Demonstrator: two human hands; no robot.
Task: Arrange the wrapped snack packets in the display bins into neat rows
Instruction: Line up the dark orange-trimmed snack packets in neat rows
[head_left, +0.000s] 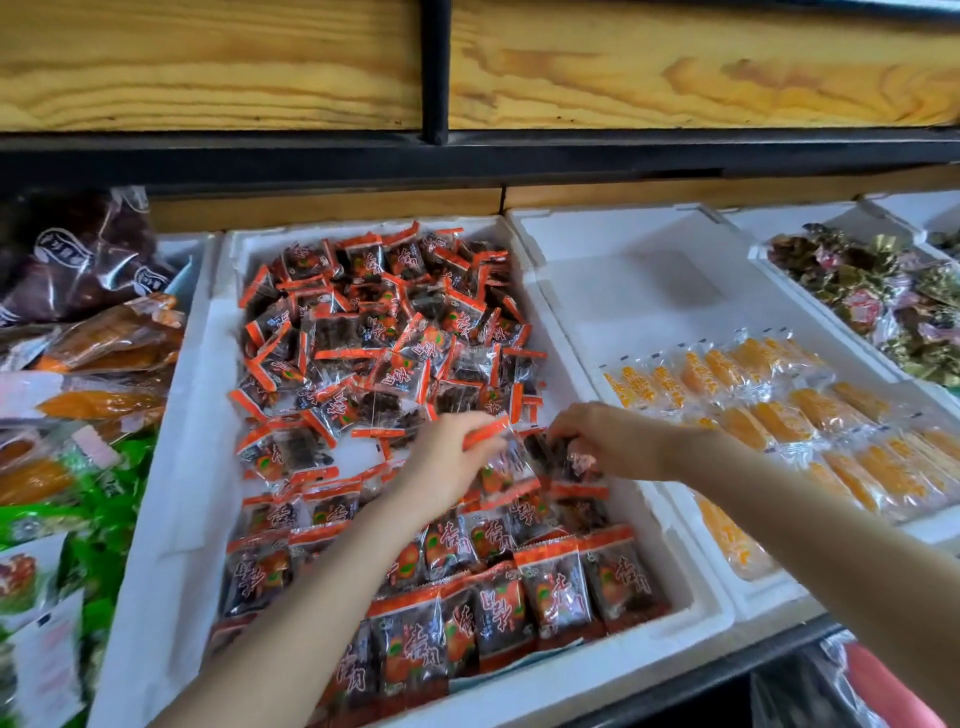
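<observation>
A white foam bin (197, 395) holds many small packets with orange-red edges and dark filling. The far half is a loose heap (384, 332); the near half lies in overlapping rows (519, 592). My left hand (447, 462) pinches the orange edge of one packet (506, 452) at the right middle of the bin. My right hand (608, 441) grips the other side of the same or a neighbouring packet. Both forearms reach in from the bottom.
To the right, a second foam bin (623, 270) holds orange-yellow packets (769, 410) in rows, its far part bare. Further right is a bin of foil-wrapped sweets (872, 291). Green, orange and dark bags (83, 364) lie at left. A wooden shelf (623, 67) hangs overhead.
</observation>
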